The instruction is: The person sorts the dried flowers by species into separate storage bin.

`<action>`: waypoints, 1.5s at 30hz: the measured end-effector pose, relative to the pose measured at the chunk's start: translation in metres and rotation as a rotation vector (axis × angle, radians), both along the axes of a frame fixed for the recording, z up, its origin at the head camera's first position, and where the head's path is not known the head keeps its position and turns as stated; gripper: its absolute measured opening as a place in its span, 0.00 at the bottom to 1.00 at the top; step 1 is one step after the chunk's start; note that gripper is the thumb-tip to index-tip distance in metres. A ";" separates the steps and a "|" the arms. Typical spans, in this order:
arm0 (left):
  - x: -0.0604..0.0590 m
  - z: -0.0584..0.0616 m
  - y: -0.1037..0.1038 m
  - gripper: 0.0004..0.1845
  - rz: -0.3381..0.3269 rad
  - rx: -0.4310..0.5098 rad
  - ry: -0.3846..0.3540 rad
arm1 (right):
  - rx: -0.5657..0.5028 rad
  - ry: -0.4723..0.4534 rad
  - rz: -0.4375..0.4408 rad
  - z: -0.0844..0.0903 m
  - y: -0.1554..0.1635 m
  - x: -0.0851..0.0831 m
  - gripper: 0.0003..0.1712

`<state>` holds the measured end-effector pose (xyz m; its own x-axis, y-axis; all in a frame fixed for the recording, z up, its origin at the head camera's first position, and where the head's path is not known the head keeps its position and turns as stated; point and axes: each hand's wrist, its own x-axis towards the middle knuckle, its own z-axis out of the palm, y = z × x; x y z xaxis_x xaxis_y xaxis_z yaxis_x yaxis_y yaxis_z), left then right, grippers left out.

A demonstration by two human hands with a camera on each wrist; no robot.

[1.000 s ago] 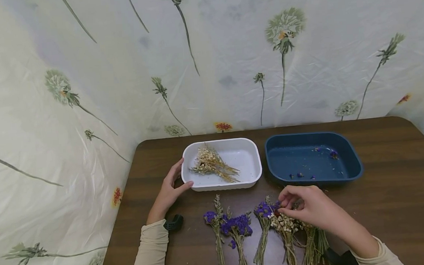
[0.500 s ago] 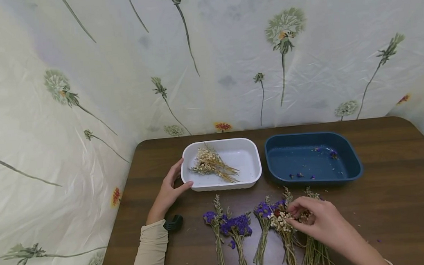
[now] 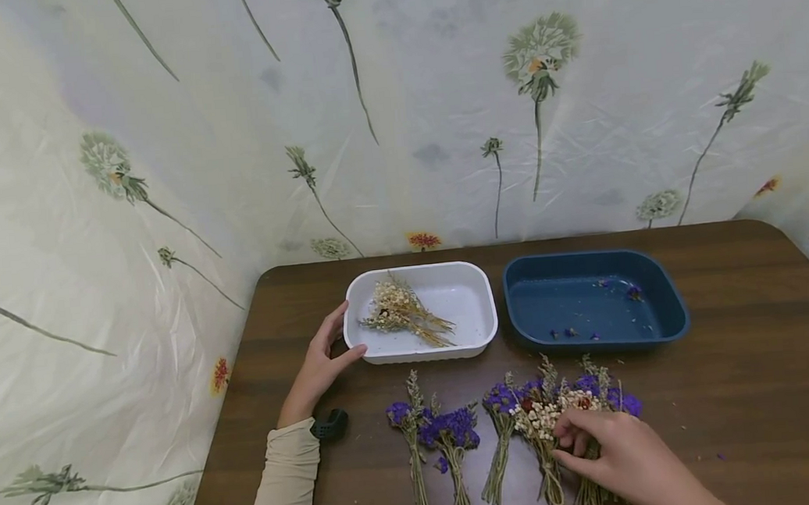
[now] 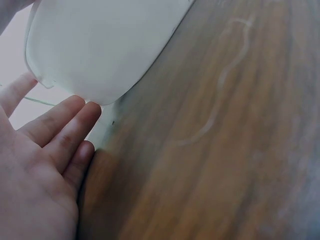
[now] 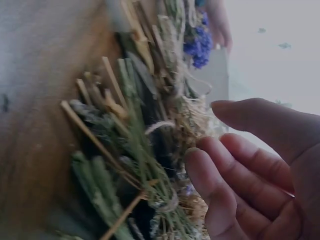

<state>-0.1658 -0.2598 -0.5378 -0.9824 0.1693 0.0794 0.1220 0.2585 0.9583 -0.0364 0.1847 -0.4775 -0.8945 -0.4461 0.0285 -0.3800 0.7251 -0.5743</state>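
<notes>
At the left end of the white tray (image 3: 423,355), my left hand (image 3: 322,360) rests with straight fingers along the end wall and the thumb at the front corner. In the left wrist view the fingertips (image 4: 92,107) touch the tray's wall. My right hand (image 3: 611,445) hovers over the dried flower bunches at the right, near a bunch with small white flowers (image 3: 538,421). In the right wrist view its thumb and fingers are parted with nothing between them, beside tied stems (image 5: 172,107). Partly hidden behind the hand are purple flowers (image 3: 626,401).
A dried cream-coloured bunch (image 3: 401,307) lies in the white tray. To its right stands a blue tray (image 3: 591,259) with a few purple petals. Purple bunches (image 3: 452,429) lie on the brown table (image 3: 752,385) at the front. A floral sheet (image 3: 437,109) hangs behind.
My right hand has moved down and right from the flower heads toward the stems, uncovering purple, white and red flowers. The left hand has stayed at the white tray.
</notes>
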 end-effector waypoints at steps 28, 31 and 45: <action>0.001 0.002 0.001 0.44 -0.006 0.004 0.009 | 0.131 -0.159 -0.218 -0.016 -0.021 0.017 0.15; 0.000 0.000 0.001 0.43 -0.006 0.006 0.018 | 0.126 -0.180 -0.263 -0.016 -0.022 0.020 0.17; 0.001 0.003 0.002 0.43 -0.003 -0.005 0.014 | -0.014 -0.224 -0.284 -0.015 -0.020 0.023 0.14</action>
